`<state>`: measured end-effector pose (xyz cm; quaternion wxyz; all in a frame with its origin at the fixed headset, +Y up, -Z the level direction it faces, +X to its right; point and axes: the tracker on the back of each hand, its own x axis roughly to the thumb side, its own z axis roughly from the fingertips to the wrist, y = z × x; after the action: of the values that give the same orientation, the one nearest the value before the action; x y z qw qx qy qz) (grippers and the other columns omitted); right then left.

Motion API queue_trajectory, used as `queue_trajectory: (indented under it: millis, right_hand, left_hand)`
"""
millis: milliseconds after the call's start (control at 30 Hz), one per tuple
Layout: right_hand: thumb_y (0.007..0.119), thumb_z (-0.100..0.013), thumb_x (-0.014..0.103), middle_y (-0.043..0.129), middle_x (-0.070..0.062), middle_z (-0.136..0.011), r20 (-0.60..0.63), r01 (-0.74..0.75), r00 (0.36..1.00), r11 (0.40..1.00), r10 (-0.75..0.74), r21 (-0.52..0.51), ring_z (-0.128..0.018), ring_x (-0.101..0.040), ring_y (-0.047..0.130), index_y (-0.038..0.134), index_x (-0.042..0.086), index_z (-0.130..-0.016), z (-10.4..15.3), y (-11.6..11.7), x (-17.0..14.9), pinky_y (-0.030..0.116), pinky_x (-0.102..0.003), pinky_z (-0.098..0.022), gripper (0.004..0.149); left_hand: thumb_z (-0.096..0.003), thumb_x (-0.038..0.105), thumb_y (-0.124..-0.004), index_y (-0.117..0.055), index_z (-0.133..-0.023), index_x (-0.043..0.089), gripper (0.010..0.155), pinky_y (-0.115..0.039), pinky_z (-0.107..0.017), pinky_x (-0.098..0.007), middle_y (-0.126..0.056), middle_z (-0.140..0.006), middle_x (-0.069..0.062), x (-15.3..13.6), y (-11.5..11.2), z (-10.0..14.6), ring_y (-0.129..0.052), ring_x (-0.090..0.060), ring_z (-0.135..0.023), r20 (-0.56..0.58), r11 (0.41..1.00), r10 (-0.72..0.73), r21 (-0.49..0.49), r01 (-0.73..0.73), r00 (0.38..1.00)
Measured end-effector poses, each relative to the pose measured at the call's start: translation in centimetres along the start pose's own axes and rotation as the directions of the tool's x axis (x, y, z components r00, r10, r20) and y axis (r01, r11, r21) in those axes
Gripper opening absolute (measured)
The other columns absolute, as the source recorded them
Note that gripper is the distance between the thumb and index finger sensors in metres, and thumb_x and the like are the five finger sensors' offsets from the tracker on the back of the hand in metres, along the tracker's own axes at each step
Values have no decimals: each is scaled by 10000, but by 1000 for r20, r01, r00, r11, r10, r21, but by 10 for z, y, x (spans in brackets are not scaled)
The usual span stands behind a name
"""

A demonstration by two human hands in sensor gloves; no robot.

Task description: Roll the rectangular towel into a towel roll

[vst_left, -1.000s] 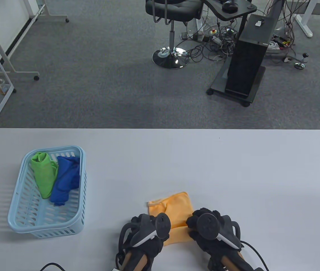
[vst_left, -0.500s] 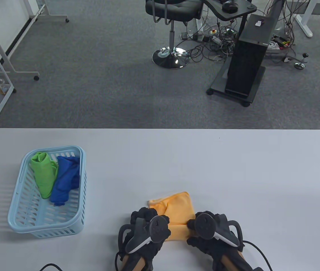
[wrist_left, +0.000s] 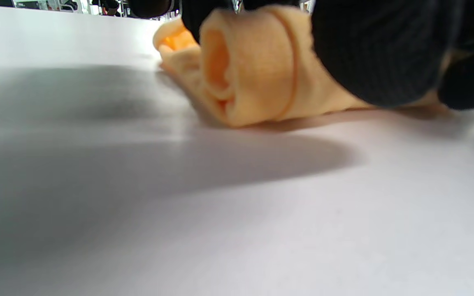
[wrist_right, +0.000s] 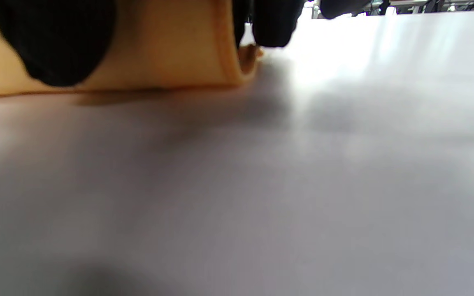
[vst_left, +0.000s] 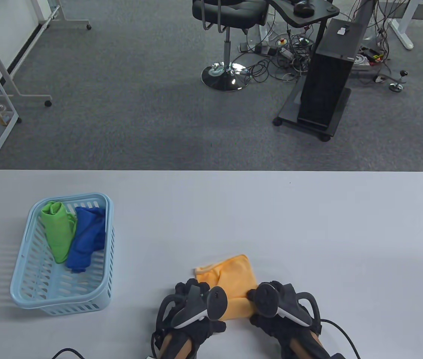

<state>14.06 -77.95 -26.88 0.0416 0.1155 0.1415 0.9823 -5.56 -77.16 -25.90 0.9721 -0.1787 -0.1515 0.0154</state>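
Observation:
An orange towel [vst_left: 234, 276] lies near the table's front edge, its near end rolled up. My left hand [vst_left: 196, 306] presses on the roll's left end, my right hand [vst_left: 275, 306] on its right end. In the left wrist view the rolled end [wrist_left: 245, 70] shows as a coil under my black gloved fingers [wrist_left: 377, 49]. In the right wrist view my fingers [wrist_right: 52, 41] press on the orange roll [wrist_right: 171, 49]. The far end of the towel lies flat beyond the hands.
A light blue plastic basket [vst_left: 28, 295] stands at the left and holds a green towel [vst_left: 58, 228] and a blue towel [vst_left: 86, 239]. A black cable [vst_left: 65, 352] lies at the front edge. A chair and stand are on the floor beyond the table.
Both hands shifted slightly on the roll, and the rolled near end has grown a little while the flat part stays in place.

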Motion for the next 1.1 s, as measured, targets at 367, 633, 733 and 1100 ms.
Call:
queue_trajectory:
  millis: [367, 633, 733, 1100]
  right_hand:
    - [659, -300, 544, 614, -91, -971, 34, 159, 987, 987, -160, 22, -970, -373, 540, 848, 170, -809, 1, -8, -12, 406, -657, -692, 659]
    - [775, -294, 479, 444, -85, -1024, 70, 174, 982, 985, -173, -13, -994, -355, 472, 551, 263, -952, 5, -10, -5, 380, -642, -716, 728]
    - [790, -290, 476, 450, -91, -1026, 66, 123, 990, 991, -126, 46, -993, -368, 471, 550, 265, -968, 3, -5, -5, 382, -643, -714, 750]
    - [706, -312, 463, 547, -81, -1010, 55, 17, 998, 1000, -19, 26, -983, -361, 533, 677, 250, -949, 3, -4, 1, 421, -638, -709, 672]
  left_hand:
    - [-346, 523, -615, -825, -926, 271, 666, -358, -703, -681, -652, -1002, -149, -6, 0, -3, -459, -460, -1007, -33, 998, 68, 17, -68, 997]
    - [-342, 516, -568, -883, -833, 254, 639, -342, -703, -678, -659, -964, -138, -8, -2, -7, -447, -458, -1001, -45, 994, 96, -38, -98, 994]
    - [-348, 532, -568, -852, -859, 263, 643, -341, -699, -680, -650, -968, -149, -9, -4, -5, -443, -464, -999, -46, 993, 111, -42, -113, 993]
    - [-431, 404, -639, -586, -915, 425, 488, -345, -711, -669, -536, -999, -108, -7, 3, -1, -435, -432, -1007, -47, 993, 89, 81, -85, 995]
